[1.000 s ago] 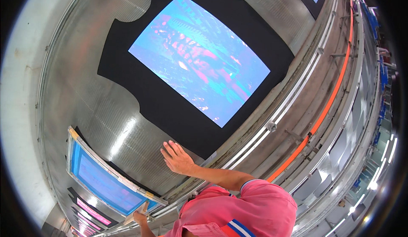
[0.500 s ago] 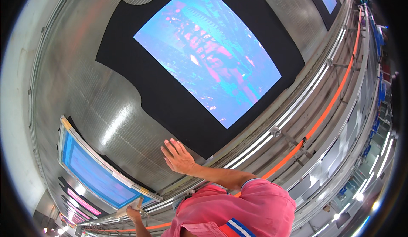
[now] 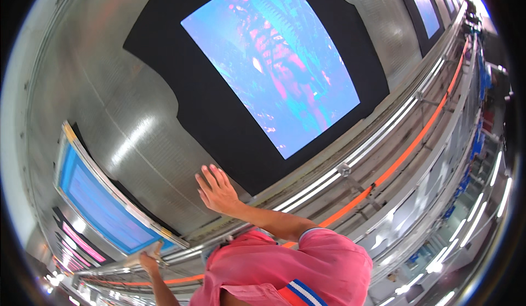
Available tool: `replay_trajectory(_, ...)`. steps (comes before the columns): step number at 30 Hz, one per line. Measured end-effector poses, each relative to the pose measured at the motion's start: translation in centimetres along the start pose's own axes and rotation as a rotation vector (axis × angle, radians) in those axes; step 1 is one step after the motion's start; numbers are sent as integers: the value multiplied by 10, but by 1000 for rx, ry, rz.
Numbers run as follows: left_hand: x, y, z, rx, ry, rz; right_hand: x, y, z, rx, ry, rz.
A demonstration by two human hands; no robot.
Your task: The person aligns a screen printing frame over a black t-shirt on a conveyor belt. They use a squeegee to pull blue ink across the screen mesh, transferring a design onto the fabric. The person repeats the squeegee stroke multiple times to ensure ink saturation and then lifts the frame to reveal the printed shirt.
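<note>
A black shirt-shaped fabric panel lies flat on the metal table. Printed on it is a large blue, pink and turquoise picture. My right hand is open, fingers spread, over the bare metal just left of the panel's near corner; whether it touches the table I cannot tell. At lower left, a screen-printing frame with blue borders and a pale mesh sits over another dark panel, whose edge shows beside it. My left hand is closed round a pale bar at the frame's near end; the fingers are partly hidden.
Along the table's near edge run metal rails and an orange hose or cable. Another printed black panel lies farther along at upper right. More dark panels with pink prints lie beyond the frame at lower left.
The whole view has shifted, so the frame and both hands appear farther left. My right hand stays spread by the panel's corner and my left stays at the frame's near end.
</note>
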State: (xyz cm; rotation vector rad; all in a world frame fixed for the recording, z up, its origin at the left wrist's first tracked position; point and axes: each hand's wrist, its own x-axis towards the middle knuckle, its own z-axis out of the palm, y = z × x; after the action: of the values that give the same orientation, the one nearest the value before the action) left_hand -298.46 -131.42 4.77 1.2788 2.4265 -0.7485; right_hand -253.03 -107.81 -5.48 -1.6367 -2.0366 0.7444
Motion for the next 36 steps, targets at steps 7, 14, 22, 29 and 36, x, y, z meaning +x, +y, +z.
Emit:
replay_trajectory(7,12,-14,6,18,26,-9,-2,1,15,-15,9,-10)
replay_trajectory(14,-4,6,-4,24,-9,-83,-2,-2,16,-57,2,-35)
replay_trajectory(22,-8,-1,10,-11,15,-127,-3,-3,16,-83,15,-43)
replay_trajectory(29,-6,-2,13,-5,50,-115,-2,-5,15,-86,7,-42)
replay_trajectory(36,-6,-9,14,2,49,-97,-2,-5,14,-65,59,-55)
